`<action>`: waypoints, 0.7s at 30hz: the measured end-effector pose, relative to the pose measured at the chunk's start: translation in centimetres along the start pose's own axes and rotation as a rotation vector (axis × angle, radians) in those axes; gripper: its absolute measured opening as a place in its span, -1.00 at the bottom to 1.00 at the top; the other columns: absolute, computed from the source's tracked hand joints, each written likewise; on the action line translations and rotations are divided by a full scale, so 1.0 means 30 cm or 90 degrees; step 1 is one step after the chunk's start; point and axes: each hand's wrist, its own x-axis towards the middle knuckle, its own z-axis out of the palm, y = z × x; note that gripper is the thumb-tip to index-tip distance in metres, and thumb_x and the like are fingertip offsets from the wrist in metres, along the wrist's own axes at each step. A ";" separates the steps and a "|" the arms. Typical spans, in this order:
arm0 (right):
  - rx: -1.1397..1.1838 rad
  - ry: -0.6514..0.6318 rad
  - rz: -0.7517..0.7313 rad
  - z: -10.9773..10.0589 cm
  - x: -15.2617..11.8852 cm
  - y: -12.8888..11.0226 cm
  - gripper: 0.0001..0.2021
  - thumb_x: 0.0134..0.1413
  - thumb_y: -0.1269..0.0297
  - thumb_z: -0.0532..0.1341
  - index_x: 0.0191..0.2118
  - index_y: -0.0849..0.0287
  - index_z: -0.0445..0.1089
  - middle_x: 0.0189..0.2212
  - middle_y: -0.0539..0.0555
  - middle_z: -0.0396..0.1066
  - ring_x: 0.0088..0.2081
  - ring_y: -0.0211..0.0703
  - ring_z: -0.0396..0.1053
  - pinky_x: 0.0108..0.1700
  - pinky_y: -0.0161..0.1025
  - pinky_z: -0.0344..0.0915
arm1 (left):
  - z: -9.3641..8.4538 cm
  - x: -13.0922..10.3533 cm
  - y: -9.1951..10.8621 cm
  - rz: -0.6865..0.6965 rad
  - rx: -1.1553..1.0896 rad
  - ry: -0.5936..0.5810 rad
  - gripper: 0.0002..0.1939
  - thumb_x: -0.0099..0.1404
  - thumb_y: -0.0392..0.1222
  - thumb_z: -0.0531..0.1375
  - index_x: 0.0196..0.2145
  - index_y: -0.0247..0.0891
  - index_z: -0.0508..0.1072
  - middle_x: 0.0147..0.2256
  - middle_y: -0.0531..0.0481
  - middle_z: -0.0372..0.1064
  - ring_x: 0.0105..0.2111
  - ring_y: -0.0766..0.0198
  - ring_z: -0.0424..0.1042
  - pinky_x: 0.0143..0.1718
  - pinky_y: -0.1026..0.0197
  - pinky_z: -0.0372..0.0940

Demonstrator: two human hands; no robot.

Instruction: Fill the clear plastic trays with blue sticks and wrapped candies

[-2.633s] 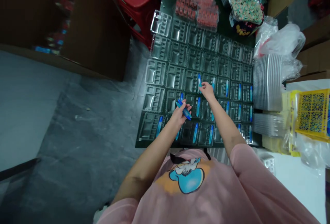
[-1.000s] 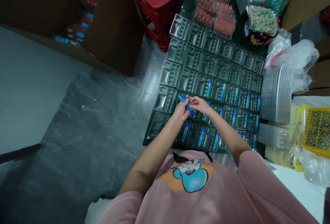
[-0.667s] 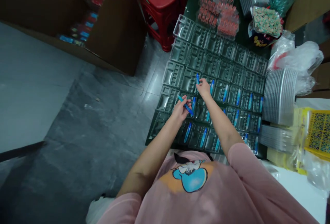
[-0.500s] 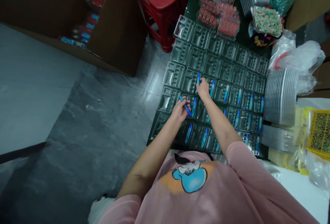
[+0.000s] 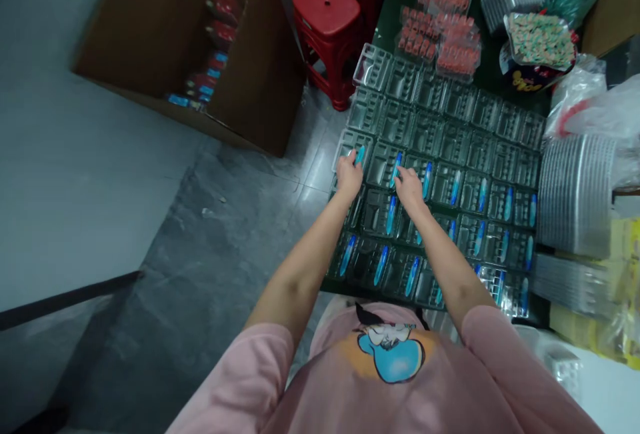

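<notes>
My left hand [image 5: 349, 174] is closed on a light-blue pen [image 5: 360, 155] over the leftmost tray of the third row from the back. To its right, my right hand [image 5: 409, 189] has its fingers spread beside a blue pen [image 5: 396, 169] that lies in the neighbouring tray; its fingertips are at the pen's edge. Clear plastic trays [image 5: 395, 122] stand in rows on the dark green table. Many trays in the nearer rows have one blue pen each, such as the pen [image 5: 381, 265] in the front row.
Packs of red pieces [image 5: 457, 54] lie at the table's back. On the right are stacked clear trays [image 5: 575, 194], a tub of small pale and green pieces [image 5: 543, 41] and plastic bags [image 5: 607, 107]. A red stool [image 5: 327, 6] and an open cardboard box [image 5: 255, 87] stand to the left.
My left hand has moved up and left with its pen, to the leftmost tray. My right hand has drawn back slightly from the pen now lying in its tray. The view has shifted.
</notes>
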 end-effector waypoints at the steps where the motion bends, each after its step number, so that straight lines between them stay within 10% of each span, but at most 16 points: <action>1: 0.021 0.009 -0.018 -0.011 -0.022 0.006 -0.58 0.21 0.34 0.08 0.17 0.25 0.32 -0.04 0.25 0.37 -0.03 -0.02 0.40 0.07 -0.12 0.31 | 0.008 0.034 0.003 0.049 0.050 0.014 -0.65 0.05 -0.52 0.24 -0.20 -0.28 0.55 -0.25 -0.14 0.39 0.09 -0.05 0.28 0.12 0.09 0.16; 14: 0.159 0.106 0.013 -0.084 -0.339 0.203 -0.66 0.19 0.24 0.05 0.01 0.08 0.44 -0.19 0.17 0.42 -0.26 -0.07 0.43 -0.08 -0.09 0.39 | 0.106 0.115 -0.034 0.071 0.062 -0.100 -0.74 0.09 -0.36 0.32 -0.22 -0.21 0.54 -0.02 -0.17 0.32 0.22 -0.04 0.15 0.09 0.16 0.18; 21: 0.188 0.135 0.063 -0.127 -0.487 0.328 -0.69 0.18 0.17 0.06 -0.04 -0.03 0.45 -0.28 0.15 0.43 -0.29 0.00 0.43 -0.14 0.01 0.41 | -0.026 0.077 0.008 0.216 0.429 -0.005 -0.33 0.13 -0.12 0.34 0.19 -0.14 0.31 0.33 -0.29 -0.06 0.35 -0.21 -0.21 0.22 -0.20 -0.03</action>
